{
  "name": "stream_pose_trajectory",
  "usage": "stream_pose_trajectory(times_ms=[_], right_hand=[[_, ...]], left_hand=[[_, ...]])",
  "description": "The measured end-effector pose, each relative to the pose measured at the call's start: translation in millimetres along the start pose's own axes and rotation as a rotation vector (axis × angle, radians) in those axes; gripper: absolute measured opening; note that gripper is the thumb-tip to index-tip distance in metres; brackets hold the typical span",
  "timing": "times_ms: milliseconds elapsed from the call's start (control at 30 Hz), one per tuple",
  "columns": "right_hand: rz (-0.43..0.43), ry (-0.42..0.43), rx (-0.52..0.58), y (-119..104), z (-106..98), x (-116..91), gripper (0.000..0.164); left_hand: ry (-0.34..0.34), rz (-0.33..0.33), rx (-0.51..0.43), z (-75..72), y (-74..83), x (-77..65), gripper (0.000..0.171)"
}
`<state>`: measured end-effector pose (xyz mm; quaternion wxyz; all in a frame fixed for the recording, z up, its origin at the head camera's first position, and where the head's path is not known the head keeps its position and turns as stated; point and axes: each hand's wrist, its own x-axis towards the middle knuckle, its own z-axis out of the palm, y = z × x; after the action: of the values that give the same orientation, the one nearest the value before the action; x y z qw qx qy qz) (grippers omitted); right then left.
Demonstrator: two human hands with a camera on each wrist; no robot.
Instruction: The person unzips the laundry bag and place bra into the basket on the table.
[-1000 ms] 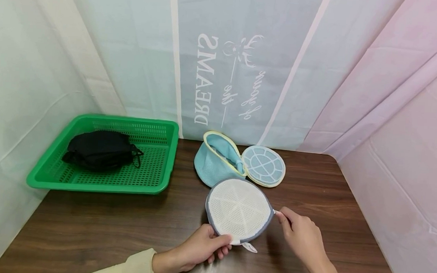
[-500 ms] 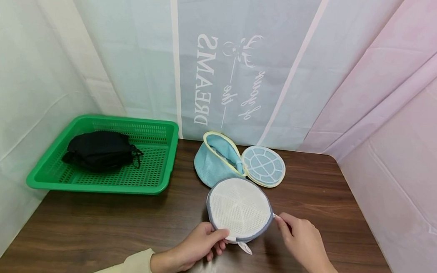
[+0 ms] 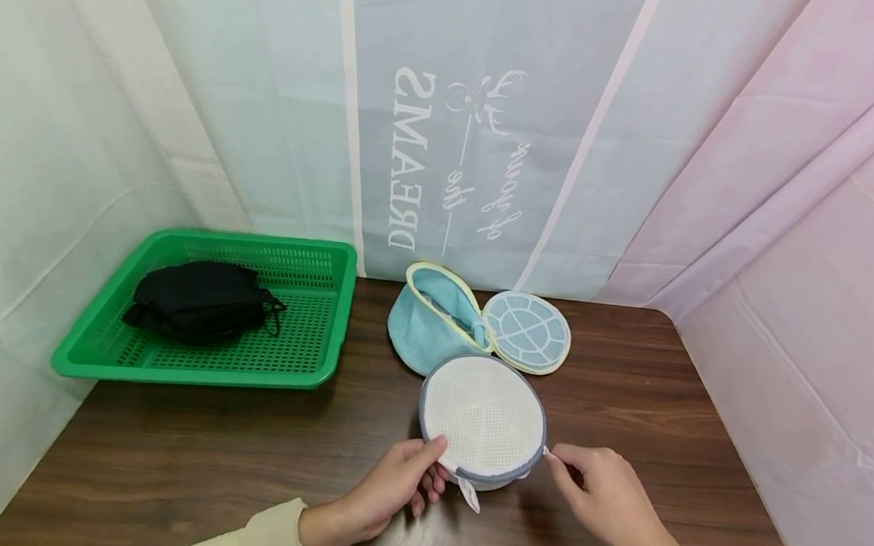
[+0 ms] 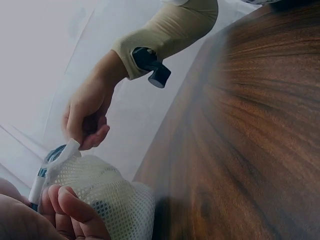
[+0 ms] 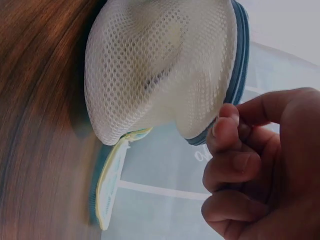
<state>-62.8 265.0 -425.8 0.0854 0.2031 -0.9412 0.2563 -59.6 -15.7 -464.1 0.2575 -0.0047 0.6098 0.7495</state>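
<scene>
From the head view I see the white mesh drum-shaped bag with a grey-blue zipped rim (image 3: 484, 414) at the near middle of the dark brown wood-grain table (image 3: 281, 481), its round top facing up. On my feed the left hand (image 3: 402, 481) grips the bag's near left edge, thumb on top, beside a white fabric loop (image 3: 469, 496); the right hand (image 3: 604, 494) pinches a small pale zipper pull (image 3: 546, 453) at the right of the rim. The wrist views show me a dark patch on or through the mesh, but I cannot tell what it is. Just behind sits the light-blue mesh bag with yellow piping (image 3: 429, 331), mouth gaping, its round blue lid with white spokes (image 3: 527, 333) folded out to the right; I cannot make out its contents. Well to the left, the green perforated plastic basket (image 3: 198, 375) holds a black cloth bundle with cords (image 3: 198, 300).
</scene>
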Motion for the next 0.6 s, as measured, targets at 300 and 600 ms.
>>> stream_pose_trajectory(times_ms=[300,600], right_hand=[[-0.096,-0.098,0.101,-2.6,3.9,-3.1,0.048],[-0.129,-0.147,0.139,-7.8,4.5,-3.3,0.045]], left_hand=[[0.012,0.025,0.005,-0.8,2.1,-0.7,0.032],[-0.01,0.028,0.008,-0.1,3.4,-0.7,0.022]])
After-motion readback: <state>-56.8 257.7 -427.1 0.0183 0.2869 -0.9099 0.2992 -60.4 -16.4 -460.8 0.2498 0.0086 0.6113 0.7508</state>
